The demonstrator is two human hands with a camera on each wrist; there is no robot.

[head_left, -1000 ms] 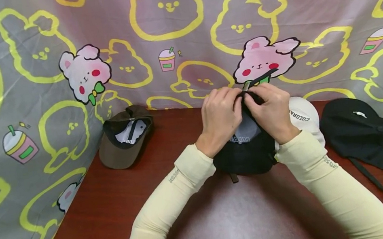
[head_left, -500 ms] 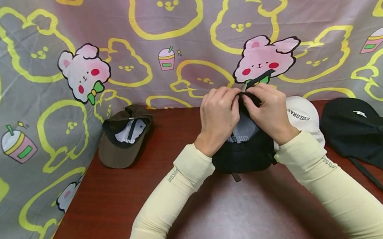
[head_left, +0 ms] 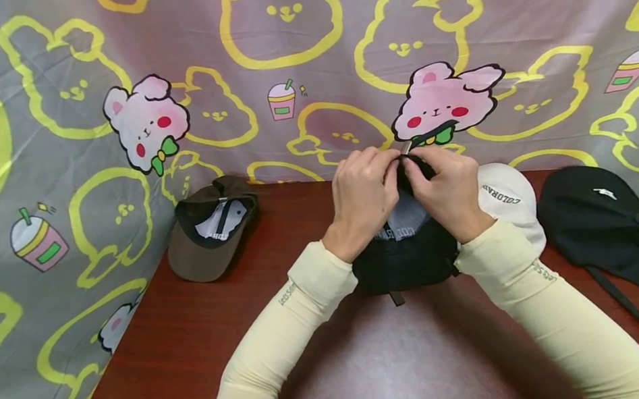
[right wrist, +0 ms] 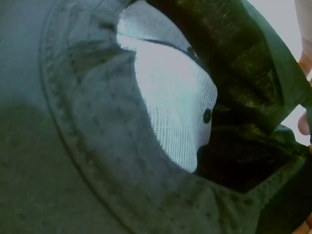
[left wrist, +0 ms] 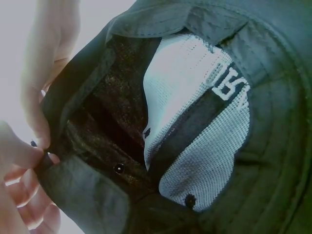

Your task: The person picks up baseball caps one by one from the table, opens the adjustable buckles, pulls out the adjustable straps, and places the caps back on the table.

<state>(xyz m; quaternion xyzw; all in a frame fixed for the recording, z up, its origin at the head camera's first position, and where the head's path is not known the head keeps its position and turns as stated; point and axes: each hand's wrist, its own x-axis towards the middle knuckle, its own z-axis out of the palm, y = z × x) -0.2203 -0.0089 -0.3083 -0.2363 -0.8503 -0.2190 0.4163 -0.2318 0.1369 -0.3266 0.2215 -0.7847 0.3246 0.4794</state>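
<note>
Upside down at the middle of the table, a black cap (head_left: 406, 272) shows its inside, with a pale mesh backing (left wrist: 204, 126) and reversed lettering. My left hand (head_left: 363, 197) and right hand (head_left: 446, 185) meet at its far edge, pinching the back strap on either side of a small metal buckle (head_left: 406, 147). The strap's loose end (head_left: 435, 132) sticks out past the buckle to the upper right. In the left wrist view, fingertips (left wrist: 41, 139) press together at the cap's opening. The right wrist view has mostly the lining, with fingers (right wrist: 304, 126) at its right edge.
A brown cap (head_left: 204, 250) lies upturned at the left back of the table (head_left: 197, 373). To the right are a white cap (head_left: 510, 200) with lettering, partly behind my right arm, and another black cap (head_left: 604, 214) with a trailing strap. A patterned curtain (head_left: 302, 79) hangs behind.
Both hands have shifted very slightly left with the strap and buckle, and the strap's loose end sits a little lower. Their pinch stays the same, and the other caps have not moved.
</note>
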